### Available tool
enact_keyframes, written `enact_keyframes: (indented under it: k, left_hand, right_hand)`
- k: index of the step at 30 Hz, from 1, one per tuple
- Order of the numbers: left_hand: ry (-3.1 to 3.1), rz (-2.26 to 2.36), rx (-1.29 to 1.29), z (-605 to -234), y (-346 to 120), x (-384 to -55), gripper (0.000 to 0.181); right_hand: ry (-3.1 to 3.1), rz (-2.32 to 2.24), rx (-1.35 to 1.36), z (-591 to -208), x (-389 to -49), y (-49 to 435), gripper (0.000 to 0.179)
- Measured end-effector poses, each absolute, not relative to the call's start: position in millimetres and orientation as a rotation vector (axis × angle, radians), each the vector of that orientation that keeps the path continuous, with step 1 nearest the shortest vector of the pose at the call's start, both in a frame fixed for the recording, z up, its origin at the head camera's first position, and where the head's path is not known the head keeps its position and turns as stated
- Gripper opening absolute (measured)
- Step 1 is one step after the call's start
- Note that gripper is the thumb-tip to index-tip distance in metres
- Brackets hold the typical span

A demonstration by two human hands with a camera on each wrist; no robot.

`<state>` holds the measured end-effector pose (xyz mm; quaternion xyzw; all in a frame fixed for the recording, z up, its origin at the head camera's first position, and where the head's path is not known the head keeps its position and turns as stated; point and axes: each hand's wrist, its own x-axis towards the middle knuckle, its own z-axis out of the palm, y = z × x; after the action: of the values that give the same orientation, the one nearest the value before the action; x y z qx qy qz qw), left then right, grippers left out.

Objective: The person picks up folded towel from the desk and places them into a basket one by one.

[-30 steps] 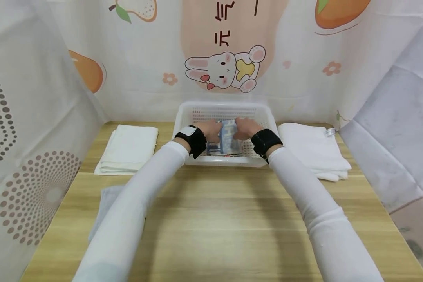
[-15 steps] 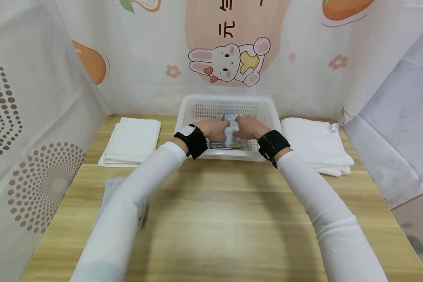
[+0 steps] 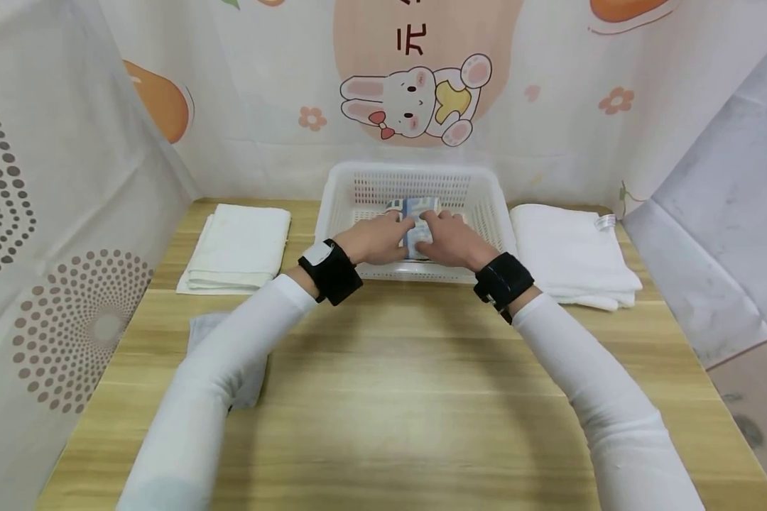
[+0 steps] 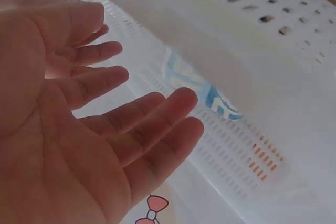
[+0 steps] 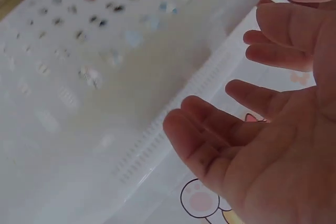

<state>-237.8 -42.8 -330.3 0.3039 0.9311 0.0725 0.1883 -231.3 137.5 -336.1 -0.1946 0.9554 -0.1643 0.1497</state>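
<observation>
A folded blue-and-white patterned cloth [image 3: 420,207] lies inside a white perforated plastic basket [image 3: 415,169] at the back of the table. My left hand [image 3: 377,240] hovers over the basket's near left side, with its fingers loosely extended and holding nothing in the left wrist view. On the other side, my right hand [image 3: 452,241] is over the near right part of the basket. Its relaxed fingers [image 5: 191,129] also hold nothing in the right wrist view. Between the hands, part of the cloth shows; the rest is hidden behind them.
A folded white towel [image 3: 239,245] lies left of the basket, and another white towel [image 3: 569,248] with a tag lies to its right. My left forearm partly covers a grey cloth [image 3: 249,380]. Printed curtains [image 3: 262,113] hang behind and beside the wooden table [image 3: 383,397].
Both hands have come back from the cloth toward the basket's near rim, leaving it in the basket. The head view has shifted slightly, and more of the grey cloth shows.
</observation>
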Motion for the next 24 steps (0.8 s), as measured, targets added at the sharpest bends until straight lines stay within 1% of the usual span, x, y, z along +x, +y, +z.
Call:
enact_keyframes:
  k: [6,12,17,24]
  left_hand:
    - [2.773,0.170,0.931,-334.9,-51.6,-219.1,0.045]
    - [2.863,0.189,1.010,-342.9,-60.5,-193.9,0.040]
    - [2.927,0.149,1.021,-350.6,-68.2,-174.0,0.039]
    - [2.963,0.170,1.097,-358.5,-62.2,-166.4,0.043]
  right_hand:
    - [2.773,-0.637,-0.583,-338.7,-215.2,138.0,0.060]
    - [2.788,-0.652,-0.644,-348.3,-197.2,133.9,0.059]
    - [2.785,-0.662,-0.727,-353.8,-184.7,127.8,0.058]
    - [2.883,-0.561,-0.829,-351.1,-169.1,135.4,0.055]
